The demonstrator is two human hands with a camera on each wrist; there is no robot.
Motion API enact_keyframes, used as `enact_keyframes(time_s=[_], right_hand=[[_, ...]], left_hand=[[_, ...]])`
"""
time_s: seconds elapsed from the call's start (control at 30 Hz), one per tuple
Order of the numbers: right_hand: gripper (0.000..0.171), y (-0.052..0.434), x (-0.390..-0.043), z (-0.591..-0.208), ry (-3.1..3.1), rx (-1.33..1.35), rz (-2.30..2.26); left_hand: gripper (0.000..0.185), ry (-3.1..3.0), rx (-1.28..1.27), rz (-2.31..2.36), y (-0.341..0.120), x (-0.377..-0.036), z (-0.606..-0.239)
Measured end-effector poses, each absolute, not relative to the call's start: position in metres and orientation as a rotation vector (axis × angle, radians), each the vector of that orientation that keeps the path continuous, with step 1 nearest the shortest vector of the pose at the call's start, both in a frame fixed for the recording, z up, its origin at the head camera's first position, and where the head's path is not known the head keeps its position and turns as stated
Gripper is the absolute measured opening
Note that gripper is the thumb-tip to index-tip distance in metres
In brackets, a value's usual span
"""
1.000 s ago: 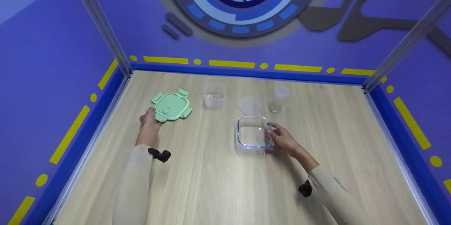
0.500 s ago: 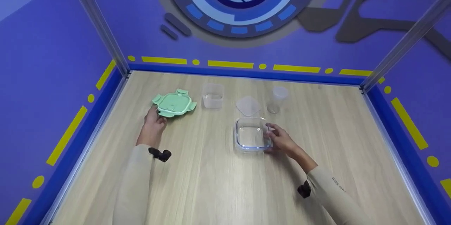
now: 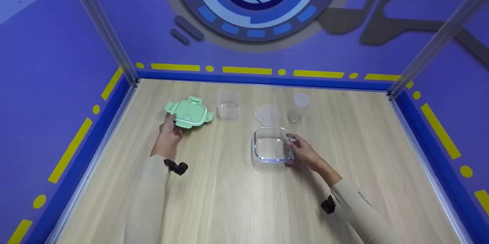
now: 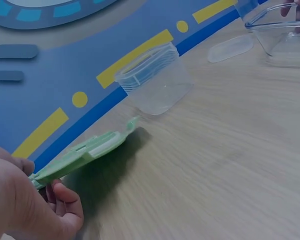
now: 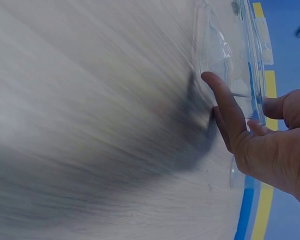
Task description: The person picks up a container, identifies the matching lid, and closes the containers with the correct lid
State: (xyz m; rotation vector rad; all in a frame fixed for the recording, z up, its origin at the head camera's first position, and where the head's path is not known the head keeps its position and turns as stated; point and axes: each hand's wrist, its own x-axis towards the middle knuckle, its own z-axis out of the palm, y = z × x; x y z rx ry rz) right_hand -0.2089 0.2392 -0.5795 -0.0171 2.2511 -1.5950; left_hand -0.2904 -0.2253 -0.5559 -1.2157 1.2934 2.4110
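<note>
Wooden bench w/ blue-and-yellow edging carries everything; hands sit well apart on it, each busy w/ its own piece.

Square glass container, the largest item, sits open near bench centre. Right hand clamps its right wall: thumb over the rim, fingers against the outer side in the right wrist view. That grip looks meant to steady the dish flat on the bench, not lift it.

Green snap-lock lid is at back left. Left hand pinches its near edge, thumb on top, fingers underneath. The left wrist view shows the lid tilted, far edge raised off the wood w/ a shadow under it, so it's held clear of the bench.

Smaller bits lie along the back, untouched: clear plastic tub just right of the green lid, flat translucent lid just behind the glass container, and a small clear lidded jar beside that. All upright or flat, out of the hands' reach path.
</note>
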Motion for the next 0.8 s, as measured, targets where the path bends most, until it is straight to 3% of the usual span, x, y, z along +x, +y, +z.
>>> enact_keyframes(time_s=[0.2, 0.43, 0.8], right_hand=[[0.047, 0.239, -0.208, -0.581, 2.273, -0.018, -1.601], [0.048, 0.233, -0.208, -0.582, 2.267, -0.005, -1.607], [0.047, 0.239, -0.209, -0.581, 2.264, -0.004, -1.619]], left_hand=[[0.06, 1.402, -1.113, 2.477, -0.219, -0.289, -0.557], [0.047, 1.799, -1.151, 2.286, -0.223, -0.275, -0.549], [0.037, 2.181, -0.84, 2.196, -0.214, -0.26, -0.506]])
